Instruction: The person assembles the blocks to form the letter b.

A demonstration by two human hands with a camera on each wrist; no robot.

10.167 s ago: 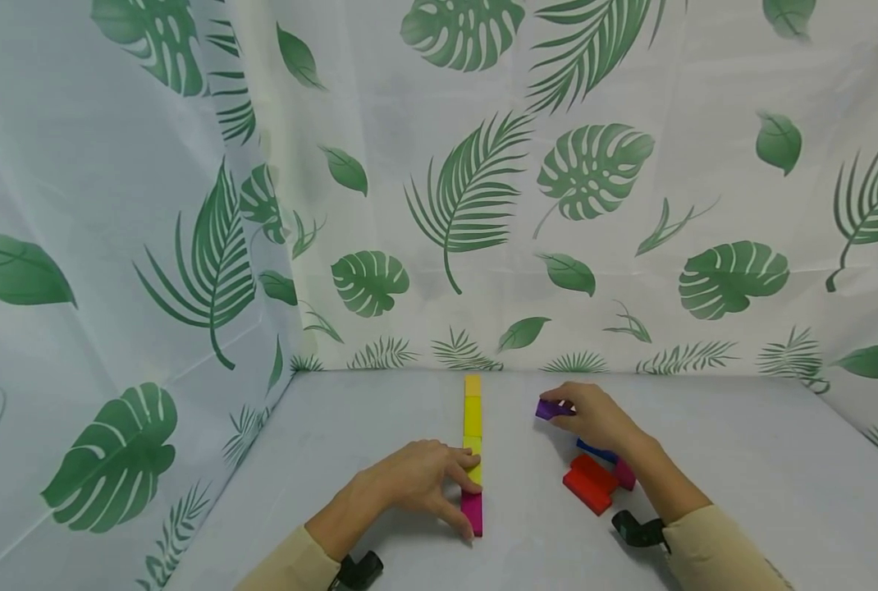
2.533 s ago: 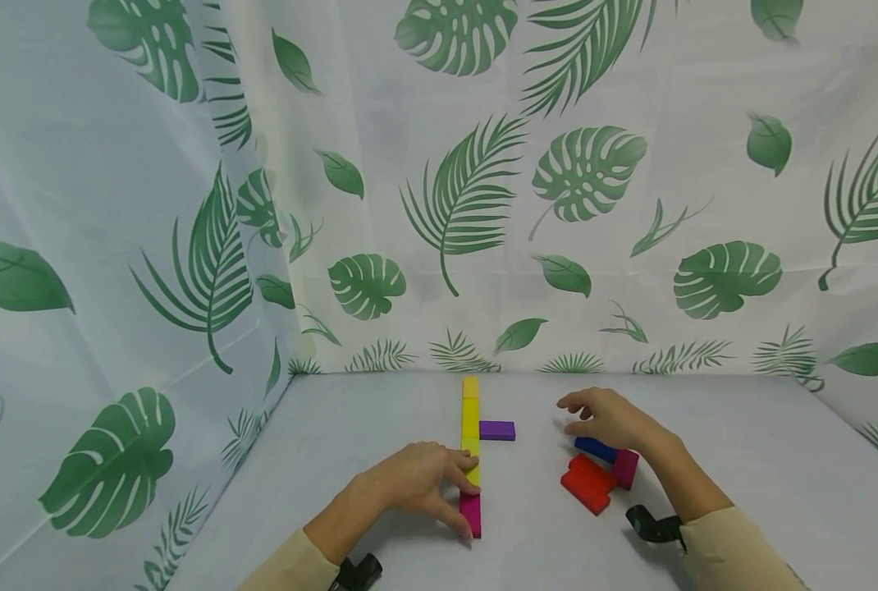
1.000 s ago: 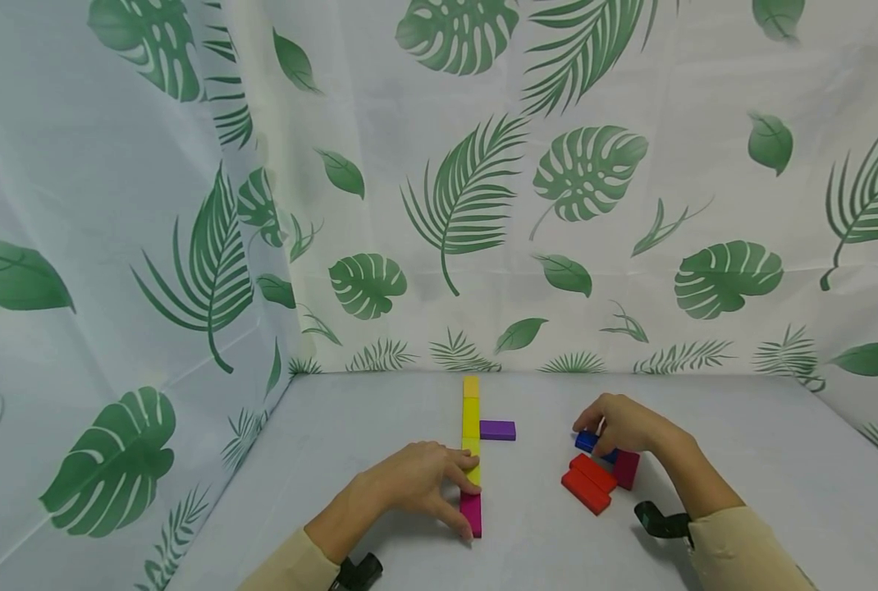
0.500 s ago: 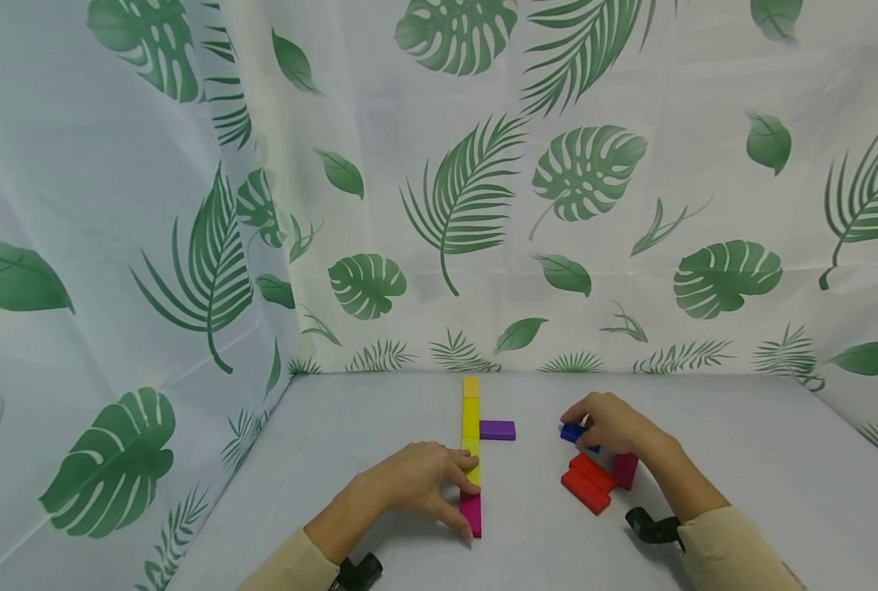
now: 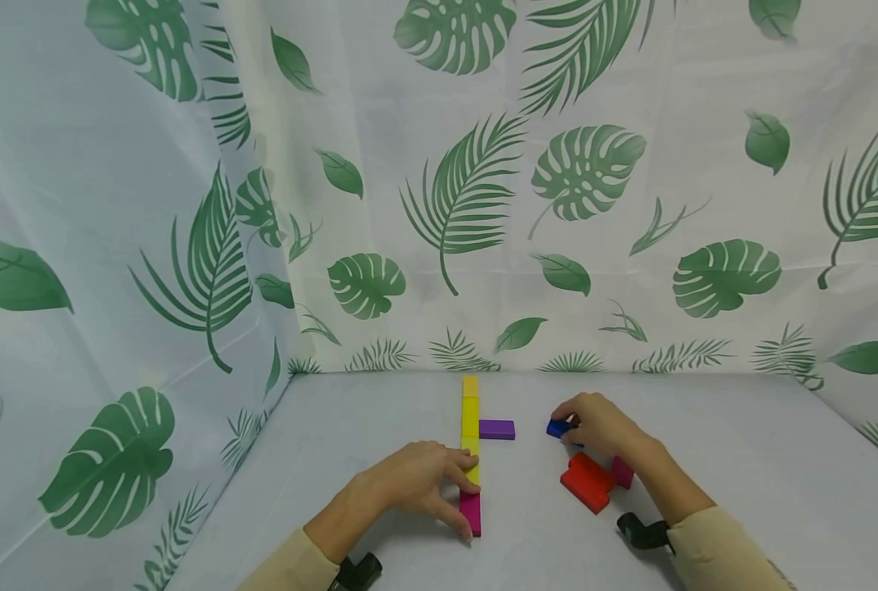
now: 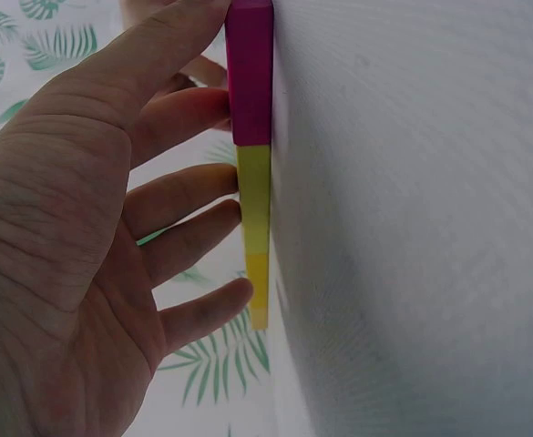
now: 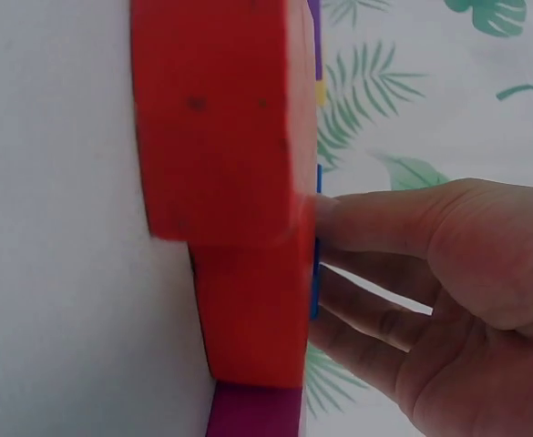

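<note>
Pinched between the thumb and fingers of my right hand (image 5: 603,427) is a blue block (image 5: 560,428), right of the purple block (image 5: 496,430). That purple block lies crosswise against a straight row of yellow blocks (image 5: 471,417). At the row's near end sits a magenta block (image 5: 471,515). My left hand (image 5: 422,476) rests along the row's left side, thumb at the magenta block's near end and fingertips at the yellow ones. In the left wrist view its fingers (image 6: 189,191) are fairly straight, touching the side of the row.
Red blocks (image 5: 588,483) lie side by side under my right forearm, with another dark magenta block (image 5: 621,472) behind them, partly covered by the wrist. The white tabletop (image 5: 321,427) ends at a leaf-print curtain (image 5: 601,304) at the back and left.
Earlier the right hand placed the purple block against the yellow row and let go. It then took the blue block from the pile and moved it left. The left hand stayed put.
</note>
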